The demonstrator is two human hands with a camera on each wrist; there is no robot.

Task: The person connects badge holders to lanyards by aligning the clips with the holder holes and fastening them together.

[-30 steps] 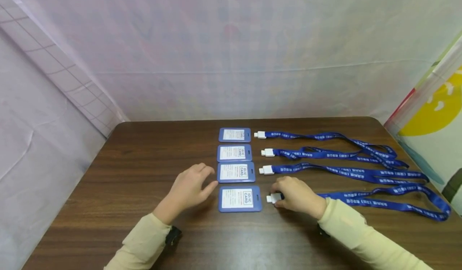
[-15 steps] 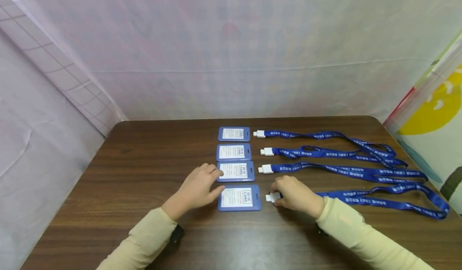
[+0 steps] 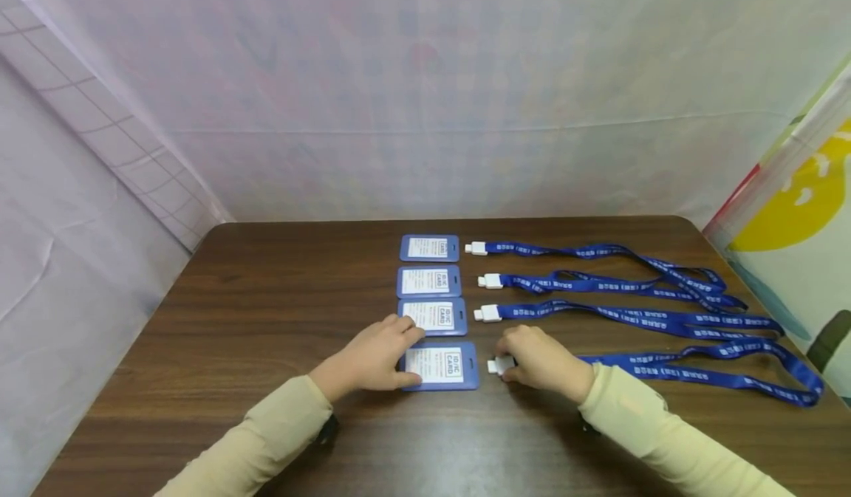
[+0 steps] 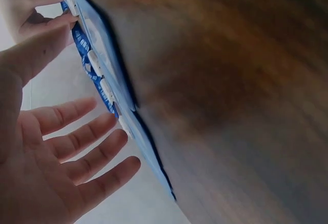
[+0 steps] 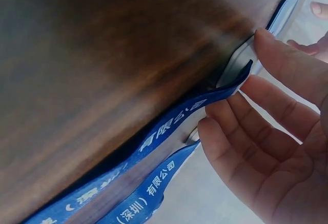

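Blue ID card holders lie in a column on the table; the nearest one (image 3: 444,366) is partly under my left hand (image 3: 375,354). That hand is spread with loose fingers and holds nothing; in the left wrist view its fingers (image 4: 97,149) stand apart. With thumb and index finger, my right hand (image 3: 541,360) pinches the white clip (image 5: 236,62) of the nearest blue lanyard (image 3: 705,375), just right of that holder. A small gap separates clip and holder. The lanyard's strap runs off to the right beneath the right wrist.
Three more holders, including the third one (image 3: 452,317), lie farther back. Beside each lies a lanyard, such as the third lanyard (image 3: 638,320), its white clip (image 3: 488,313) toward the holder. The brown wooden table (image 3: 279,283) ends at a pale hanging cloth (image 3: 425,113).
My left hand has moved right, from beside the holders to over the nearest holder's left edge. The right hand has stayed in place, pinching the lanyard clip.
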